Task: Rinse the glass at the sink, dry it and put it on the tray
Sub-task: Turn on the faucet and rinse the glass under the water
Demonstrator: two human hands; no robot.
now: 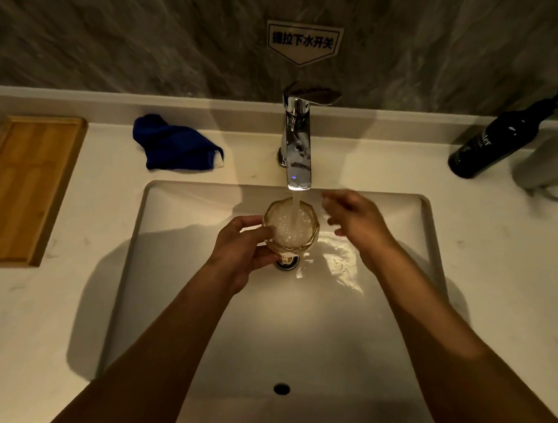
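Note:
A faceted clear glass [305, 237] is held upright over the white sink [160, 237], full of bubbling water. Water runs into it from the chrome tap [297, 141]. My left hand [245, 248] grips the glass from its left side. My right hand [356, 220] hovers just right of the glass, fingers loosely spread and blurred, holding nothing. A crumpled blue cloth [174, 143] lies on the counter behind the sink to the left. The wooden tray [23, 185] sits at the far left of the counter.
A dark pump bottle [488, 141] and a white cup [551, 164] stand at the back right of the counter. The drain [288, 263] shows just under the glass. An overflow hole [282, 388] marks the sink's near wall. A stone wall with a sign rises behind.

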